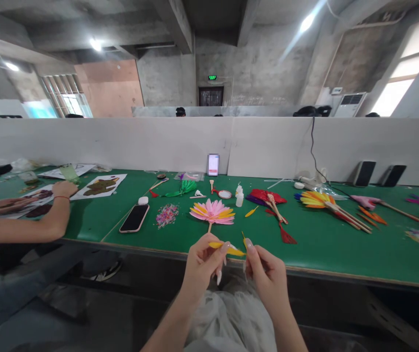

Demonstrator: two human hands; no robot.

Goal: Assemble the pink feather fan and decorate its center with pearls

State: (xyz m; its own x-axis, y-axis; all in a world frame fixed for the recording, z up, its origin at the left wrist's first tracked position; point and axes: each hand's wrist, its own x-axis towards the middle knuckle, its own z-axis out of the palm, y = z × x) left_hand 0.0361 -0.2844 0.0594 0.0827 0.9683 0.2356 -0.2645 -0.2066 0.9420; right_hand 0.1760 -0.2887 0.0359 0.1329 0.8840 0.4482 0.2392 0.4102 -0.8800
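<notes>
Over the table's front edge, my left hand [205,261] pinches a yellow feather [234,251] between thumb and fingers. Close beside it, my right hand [268,269] has its thumb and finger closed on a thin yellow piece [244,239], which looks like part of a feather. Whether the two yellow pieces are joined I cannot tell. Just beyond my hands lies a fan of pink and yellow feathers [212,212] with a wooden handle. A loose yellow feather [252,211] rests to its right, near small white bottles [239,197].
A phone [135,218] and a pile of colourful sequins [166,215] lie left on the green table [180,239]. Red [273,198] and orange-yellow [319,201] feather fans lie right. Another person's arm [53,225] reaches over pictures at far left. A white partition [139,142] stands behind.
</notes>
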